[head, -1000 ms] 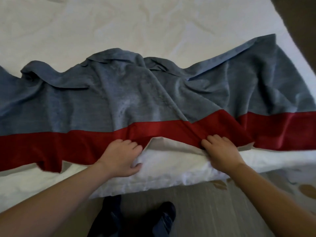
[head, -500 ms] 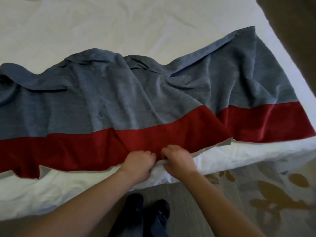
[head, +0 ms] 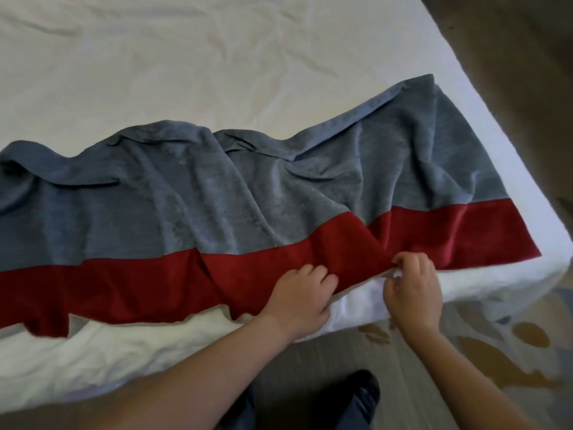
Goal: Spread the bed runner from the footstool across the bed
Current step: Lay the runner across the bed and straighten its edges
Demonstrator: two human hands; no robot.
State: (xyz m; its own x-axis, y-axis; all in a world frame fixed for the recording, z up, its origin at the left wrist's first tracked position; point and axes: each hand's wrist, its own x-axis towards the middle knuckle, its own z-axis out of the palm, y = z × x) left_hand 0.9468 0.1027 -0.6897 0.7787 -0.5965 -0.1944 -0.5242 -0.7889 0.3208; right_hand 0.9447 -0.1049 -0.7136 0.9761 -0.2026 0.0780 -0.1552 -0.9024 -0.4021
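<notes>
The bed runner (head: pixel 217 197), grey-blue with a red band along its near side, lies rumpled across the foot of the white bed (head: pixel 217 57). Its right end reaches the bed's right corner; its left end runs out of view. My left hand (head: pixel 297 302) grips the red near edge with curled fingers. My right hand (head: pixel 412 287) pinches the same red edge a little further right, where the cloth bunches into a fold. The two hands are a short gap apart at the bed's near edge.
The bed's right corner (head: pixel 552 262) drops off to a patterned carpet (head: pixel 496 352). My dark-socked feet (head: pixel 356 395) stand on the floor close against the bed's near side. Bare white sheet lies beyond the runner.
Both hands have shifted right along the red edge and spread slightly apart. The camera view has moved right, so the runner's right end lies nearer the bed corner.
</notes>
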